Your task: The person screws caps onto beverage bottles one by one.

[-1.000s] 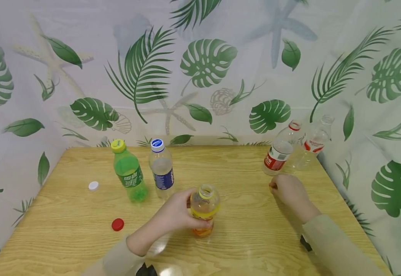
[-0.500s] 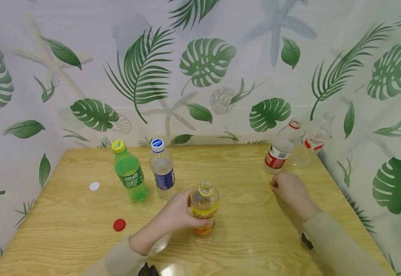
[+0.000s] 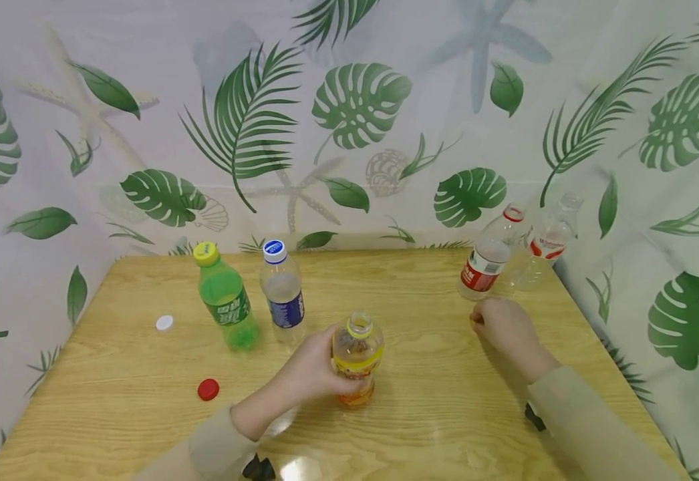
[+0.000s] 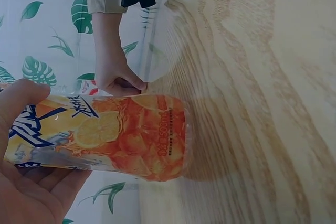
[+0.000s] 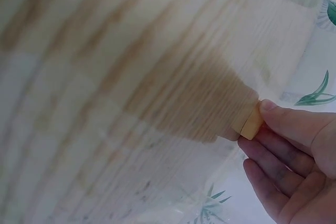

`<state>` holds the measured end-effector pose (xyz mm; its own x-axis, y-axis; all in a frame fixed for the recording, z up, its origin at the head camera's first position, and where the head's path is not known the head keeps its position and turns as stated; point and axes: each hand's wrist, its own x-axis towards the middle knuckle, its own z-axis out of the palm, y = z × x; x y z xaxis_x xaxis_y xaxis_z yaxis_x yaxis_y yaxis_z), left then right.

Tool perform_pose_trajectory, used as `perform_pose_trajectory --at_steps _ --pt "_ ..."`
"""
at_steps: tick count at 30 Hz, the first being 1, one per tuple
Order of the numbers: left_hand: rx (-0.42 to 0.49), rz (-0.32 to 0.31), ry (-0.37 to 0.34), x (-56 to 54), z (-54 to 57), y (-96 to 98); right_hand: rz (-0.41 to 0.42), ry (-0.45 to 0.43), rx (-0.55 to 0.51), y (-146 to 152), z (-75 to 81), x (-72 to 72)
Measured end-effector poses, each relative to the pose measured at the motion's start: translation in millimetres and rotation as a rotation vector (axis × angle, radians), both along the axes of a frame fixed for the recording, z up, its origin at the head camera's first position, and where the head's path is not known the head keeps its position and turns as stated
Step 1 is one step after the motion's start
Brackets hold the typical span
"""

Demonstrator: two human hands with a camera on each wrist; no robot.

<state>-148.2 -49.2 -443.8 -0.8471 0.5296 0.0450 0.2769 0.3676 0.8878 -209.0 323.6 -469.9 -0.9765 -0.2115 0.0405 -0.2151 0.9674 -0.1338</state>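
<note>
Upright at the table's middle is an uncapped orange-drink bottle (image 3: 358, 354) with a yellow neck ring. My left hand (image 3: 310, 374) grips it around the label, fingers on the far side and thumb in front. In the left wrist view the label of the bottle (image 4: 126, 135) shows orange slices, and its base meets the tabletop. Farther right, my right hand (image 3: 506, 331) pinches a small yellow-orange bottle cap (image 5: 253, 121) between thumb and fingers, low over the wood. The head view shows only a sliver of that cap.
A green bottle (image 3: 229, 310) and a blue-labelled bottle (image 3: 285, 307), both capped, stand left. A white cap (image 3: 165, 323) and a red cap (image 3: 208, 389) lie nearby. Two uncapped clear bottles, one red-labelled (image 3: 480, 270), another behind it (image 3: 546, 247), stand at the back right.
</note>
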Motion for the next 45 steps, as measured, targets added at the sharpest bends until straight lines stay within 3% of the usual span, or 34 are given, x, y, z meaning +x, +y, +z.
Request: perform_pose_trajectory --at_steps 17,26,36,45 --pt "0.003 0.027 0.044 3.0 -5.2 3.1 0.029 -0.022 0.035 1.9 4.1 0.8" --pt "0.002 0.038 0.045 5.2 -8.4 7.0 0.041 -0.028 0.053 -4.8 23.6 -0.8" --pt "-0.012 0.047 0.054 7.2 -8.9 5.1 0.159 0.141 0.108 -29.7 61.0 -3.1" --pt "-0.015 0.050 0.058 7.0 -9.2 3.4 0.283 0.331 0.113 -55.7 95.8 9.7"
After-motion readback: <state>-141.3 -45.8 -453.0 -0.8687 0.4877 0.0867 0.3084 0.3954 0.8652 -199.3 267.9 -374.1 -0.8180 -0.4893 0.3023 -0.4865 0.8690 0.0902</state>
